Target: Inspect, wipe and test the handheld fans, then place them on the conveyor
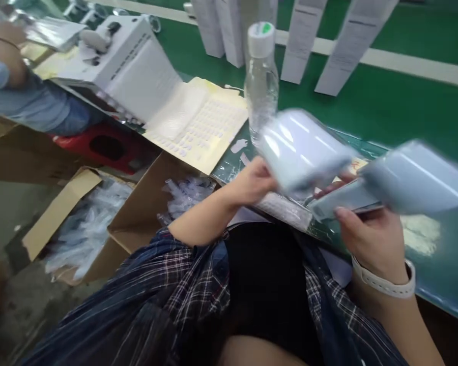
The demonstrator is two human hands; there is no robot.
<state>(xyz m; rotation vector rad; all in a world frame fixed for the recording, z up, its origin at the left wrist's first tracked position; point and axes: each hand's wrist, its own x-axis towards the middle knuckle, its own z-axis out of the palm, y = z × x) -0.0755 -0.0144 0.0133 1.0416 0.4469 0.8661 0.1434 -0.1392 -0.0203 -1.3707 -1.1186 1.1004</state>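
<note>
Two pale blue-grey glossy objects, both motion-blurred, exact type unclear. Left hand grips the left pale blue object at its lower-left end; the fingers are curled around it, and it sticks up and right from them. Right hand holds the right pale blue object, thumb pressed along its underside, other fingers hidden behind. Both sit above the green table edge, in front of the clear plastic bottle.

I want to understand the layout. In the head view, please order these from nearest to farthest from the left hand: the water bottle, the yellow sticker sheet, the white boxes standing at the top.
From the left hand:
1. Water bottle, just above it on the table.
2. Yellow sticker sheet, up and left.
3. White boxes, standing at the top edge.
</note>
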